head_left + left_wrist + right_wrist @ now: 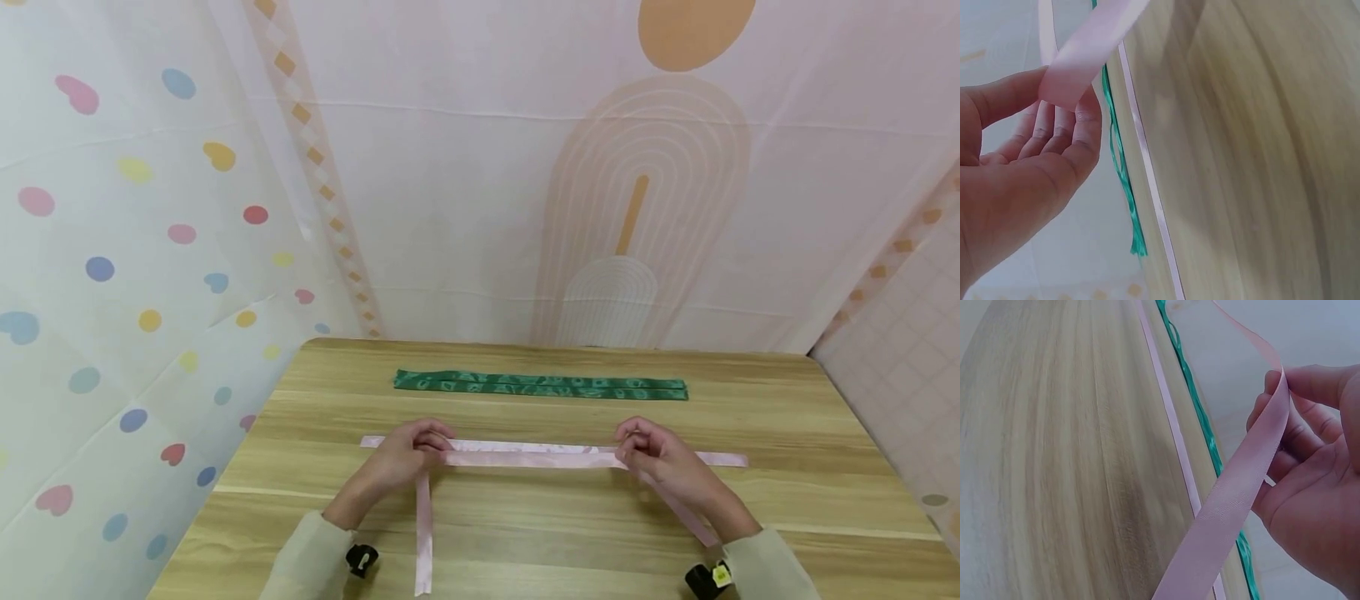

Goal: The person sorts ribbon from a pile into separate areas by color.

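Observation:
A satiny pink ribbon [532,459] stretches nearly straight between my two hands, raised above the table. My left hand [401,458] pinches it between thumb and fingers, and one tail hangs toward the front edge. My right hand [671,467] pinches it farther along, with the other tail slanting down to the right beneath the palm. In the right wrist view the held ribbon [1229,494] twists at the fingertips. Behind it, a second pink ribbon [723,459] lies flat on the table, partly covered by the hands.
Glossy green ribbon [540,386] lies in side-by-side strips near the back of the wooden table [562,542]. A patterned cloth backdrop [450,208] rises behind the table, and a dotted cloth [135,350] hangs at the left.

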Demonstrator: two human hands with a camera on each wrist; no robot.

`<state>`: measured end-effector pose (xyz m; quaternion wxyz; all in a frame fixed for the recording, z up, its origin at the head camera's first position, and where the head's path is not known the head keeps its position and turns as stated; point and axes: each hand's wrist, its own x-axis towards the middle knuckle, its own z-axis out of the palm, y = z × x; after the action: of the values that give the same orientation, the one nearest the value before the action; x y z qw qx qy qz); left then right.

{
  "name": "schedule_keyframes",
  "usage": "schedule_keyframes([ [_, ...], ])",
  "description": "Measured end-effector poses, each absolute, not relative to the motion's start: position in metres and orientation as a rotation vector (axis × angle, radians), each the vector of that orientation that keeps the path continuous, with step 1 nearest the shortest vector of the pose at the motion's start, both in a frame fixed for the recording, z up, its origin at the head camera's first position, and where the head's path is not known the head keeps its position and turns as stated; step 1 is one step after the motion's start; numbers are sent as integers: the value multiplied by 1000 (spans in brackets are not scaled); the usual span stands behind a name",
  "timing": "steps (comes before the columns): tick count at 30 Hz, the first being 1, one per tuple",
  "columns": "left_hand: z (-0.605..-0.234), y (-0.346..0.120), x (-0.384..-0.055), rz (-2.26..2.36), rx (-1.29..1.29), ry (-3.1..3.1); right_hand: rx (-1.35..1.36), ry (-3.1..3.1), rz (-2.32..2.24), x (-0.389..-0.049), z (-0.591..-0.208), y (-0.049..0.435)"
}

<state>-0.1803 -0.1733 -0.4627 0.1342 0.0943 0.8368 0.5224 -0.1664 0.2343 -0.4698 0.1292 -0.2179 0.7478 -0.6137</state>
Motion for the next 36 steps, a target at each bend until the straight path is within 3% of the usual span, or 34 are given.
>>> schedule_keyframes([
  [22, -459, -213, -183, 1512, 184, 2436, -444, 1959, -1912, -161, -469, 248],
  [36, -458, -229, -181, 1521, 171, 2441, -566, 2095, -1847, -164, -472, 260],
])
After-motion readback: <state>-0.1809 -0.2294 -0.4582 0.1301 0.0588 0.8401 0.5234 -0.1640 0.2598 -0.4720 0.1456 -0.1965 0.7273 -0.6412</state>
